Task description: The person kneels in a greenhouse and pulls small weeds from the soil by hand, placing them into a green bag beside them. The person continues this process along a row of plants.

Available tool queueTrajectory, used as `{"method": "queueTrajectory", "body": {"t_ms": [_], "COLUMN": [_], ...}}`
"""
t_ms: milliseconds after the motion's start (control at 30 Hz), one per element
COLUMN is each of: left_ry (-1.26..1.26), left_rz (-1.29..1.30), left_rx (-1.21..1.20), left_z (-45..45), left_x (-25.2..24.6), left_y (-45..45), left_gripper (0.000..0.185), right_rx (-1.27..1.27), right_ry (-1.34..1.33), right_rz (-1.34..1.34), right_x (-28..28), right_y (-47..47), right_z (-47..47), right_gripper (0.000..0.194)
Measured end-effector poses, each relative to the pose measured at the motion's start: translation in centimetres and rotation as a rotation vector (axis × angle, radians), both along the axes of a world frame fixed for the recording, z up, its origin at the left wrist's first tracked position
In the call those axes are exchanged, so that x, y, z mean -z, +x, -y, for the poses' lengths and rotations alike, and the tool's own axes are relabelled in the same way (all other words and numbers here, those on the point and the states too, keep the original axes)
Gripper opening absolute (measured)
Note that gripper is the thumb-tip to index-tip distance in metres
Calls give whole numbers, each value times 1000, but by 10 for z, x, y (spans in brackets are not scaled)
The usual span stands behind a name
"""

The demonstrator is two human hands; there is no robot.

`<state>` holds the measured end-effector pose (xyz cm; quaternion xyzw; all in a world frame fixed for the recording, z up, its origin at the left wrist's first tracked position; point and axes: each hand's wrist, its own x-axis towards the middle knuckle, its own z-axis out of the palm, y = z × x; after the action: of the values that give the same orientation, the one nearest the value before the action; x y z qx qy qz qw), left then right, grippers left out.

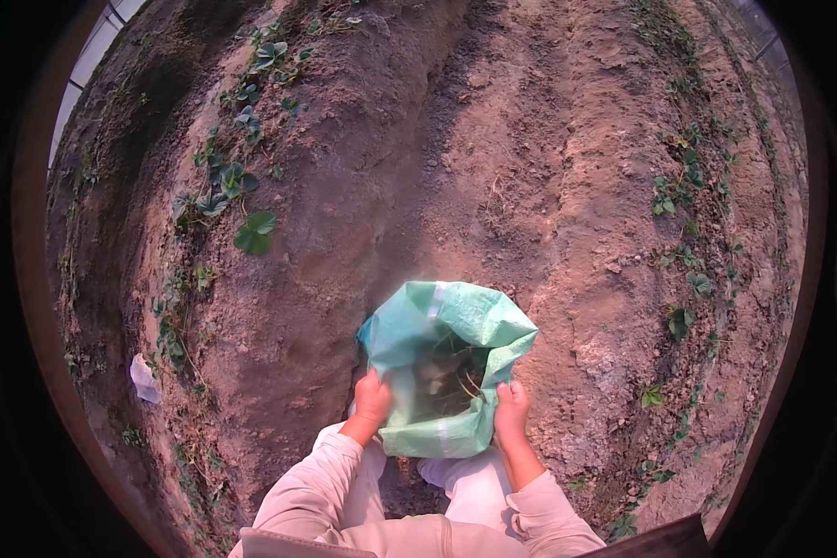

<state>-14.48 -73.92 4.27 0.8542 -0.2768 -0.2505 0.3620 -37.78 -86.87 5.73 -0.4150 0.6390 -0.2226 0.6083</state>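
Before my legs a green woven plastic sack [432, 438] stands with its mouth spread wide, a pale stripe running down its front and back. My left hand [372, 401] grips the rim on the left side, and my right hand [512, 411] is closed around the rim on the right. Inside the sack lie dry stems or weeds [464, 380], partly blurred and in shadow, so their amount is hard to tell. The sack's bottom is hidden.
On the left, a raised soil bed carries strawberry-like plants [234, 180]; another row of leafy plants [680, 321] grows on the right. A bare soil furrow [495, 160] stretches ahead between them. A whitish scrap [144, 379] lies by the left row.
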Motion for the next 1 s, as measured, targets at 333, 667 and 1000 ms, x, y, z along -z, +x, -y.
{"method": "queueTrajectory", "body": {"t_ms": [333,667,1000], "left_ry": [-593,-358,-398], "left_rz": [-675,-772,-737], "left_rx": [-432,-257,-285], "left_z": [175,355,588], "left_x": [-346,-379,-351], "left_y": [84,228,320], "left_gripper": [24,18,14], "right_rx": [26,-128,31], "right_ry": [-252,-217,-355], "right_rz": [292,125,132], "right_x": [-312,-373,-357], "right_y": [67,153,242], "right_z": [181,373,559], "right_gripper": [11,9,10]}}
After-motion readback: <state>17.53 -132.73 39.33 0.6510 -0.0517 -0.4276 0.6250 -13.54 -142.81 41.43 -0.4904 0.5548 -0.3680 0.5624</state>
